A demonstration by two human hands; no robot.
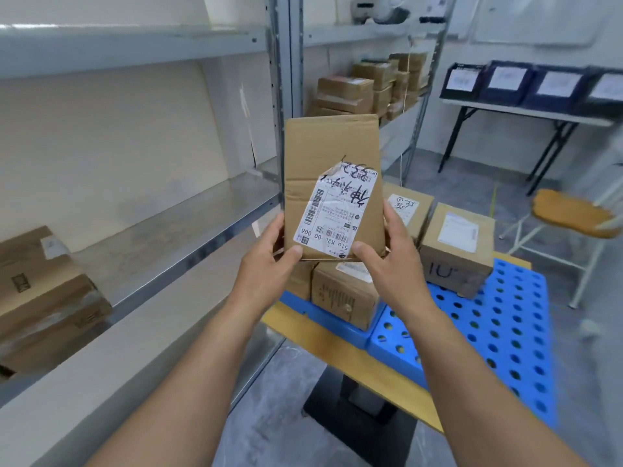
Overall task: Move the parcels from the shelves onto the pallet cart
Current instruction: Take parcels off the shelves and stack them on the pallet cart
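held parcel: flat cardboard parcel (332, 187) up in the air in front of the shelf upright, over the near end of the pallet cart; long side pointing away, label side facing camera
label: white shipping label (332, 214) on its lower half, barcodes plus black marker scribble, top corner peeling
left hand: left hand (269, 264) grips the parcel's lower left edge, thumb on the front face, fingers wrapped behind
right hand: right hand (387, 261) grips the lower right edge, thumb on the front near the label, fingers round the side
pallet cart: blue perforated pallet (499, 332) on a yellow-edged deck, right of the shelves
on cart: three cardboard boxes (455, 244) at the far end, close together; the nearest is partly hidden behind the held parcel
near shelf: grey metal shelf (161, 230) on the left; brown boxes (43, 291) on the level below
far shelf: stacked parcels (367, 92) on the rack behind
background: folding table (526, 112) with dark bins (532, 84), a wooden-seat stool (573, 214) just beside the cart
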